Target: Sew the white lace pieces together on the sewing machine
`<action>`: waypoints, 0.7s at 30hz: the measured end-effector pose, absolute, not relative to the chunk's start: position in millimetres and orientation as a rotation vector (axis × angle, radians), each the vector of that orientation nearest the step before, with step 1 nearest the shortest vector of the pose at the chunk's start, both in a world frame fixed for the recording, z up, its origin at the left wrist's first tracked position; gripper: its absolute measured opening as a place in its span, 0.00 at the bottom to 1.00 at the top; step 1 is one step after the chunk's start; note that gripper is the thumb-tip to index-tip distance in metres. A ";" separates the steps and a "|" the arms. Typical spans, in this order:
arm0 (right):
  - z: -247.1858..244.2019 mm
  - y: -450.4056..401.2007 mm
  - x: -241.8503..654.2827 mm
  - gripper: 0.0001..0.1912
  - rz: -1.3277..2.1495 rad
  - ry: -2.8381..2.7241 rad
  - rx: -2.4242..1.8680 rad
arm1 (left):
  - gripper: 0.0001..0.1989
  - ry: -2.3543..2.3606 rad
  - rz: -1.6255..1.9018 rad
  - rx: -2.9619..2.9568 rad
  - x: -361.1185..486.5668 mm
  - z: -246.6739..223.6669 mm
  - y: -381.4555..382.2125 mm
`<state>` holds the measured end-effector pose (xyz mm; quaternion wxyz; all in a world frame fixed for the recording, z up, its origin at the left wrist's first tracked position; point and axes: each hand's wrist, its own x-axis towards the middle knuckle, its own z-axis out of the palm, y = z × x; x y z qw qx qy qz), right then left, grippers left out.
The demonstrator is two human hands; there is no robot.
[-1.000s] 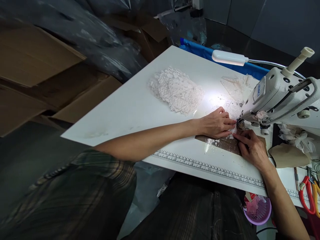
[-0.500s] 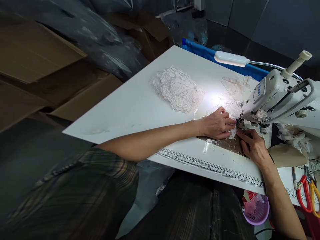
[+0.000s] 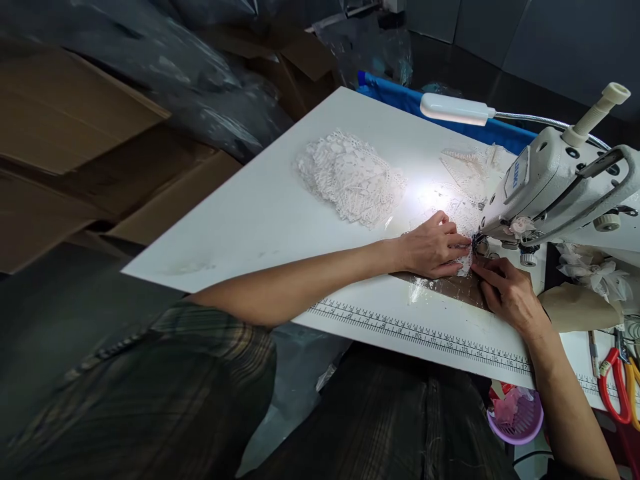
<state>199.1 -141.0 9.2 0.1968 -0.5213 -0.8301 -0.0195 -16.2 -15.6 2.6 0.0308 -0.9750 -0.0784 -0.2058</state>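
In the head view, the small white lace piece (image 3: pixel 465 266) lies on the table (image 3: pixel 250 213), right by the needle end of the big white metal sewing machine (image 3: pixel 543 177). The left hand (image 3: pixel 431 248) rests on the lace with its fingers bent and a little apart, pressing down and not wrapped round it. The right hand (image 3: pixel 513 297) comes in from 4 o'clock. Its thumb and pointing finger are close together at the lace edge, but I cannot tell if they pinch it. I think this is the step of lining up and guiding the lace at the needle. Moving it well calls for a light, flat push from both hands, with the edge straight, no folds, and fingertips clear of the needle. A shiny brown sheet (image 3: pixel 445 288) lies under the hands. Going round from the lace, loose pale lace bits (image 3: pixel 470 175) are at 12 o'clock, and a fluffy heap of white lace (image 3: pixel 354 179) is at 10 o'clock. Red-handled scissors (image 3: pixel 620 390) lie at 4 o'clock, and a round purple plastic basket (image 3: pixel 523 433) sits lower down at 5 o'clock.
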 end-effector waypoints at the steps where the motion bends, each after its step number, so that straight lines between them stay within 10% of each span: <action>1: 8.5 -140.8 199.2 0.18 -0.065 -2.321 -1.463 | 0.14 -0.239 -0.637 -3.005 -16.3 2.5 -15.6; 21: 7.9 -140.4 200.9 0.19 -0.139 -2.345 -1.452 | 0.17 -0.220 -0.630 -2.968 -17.2 1.8 -15.8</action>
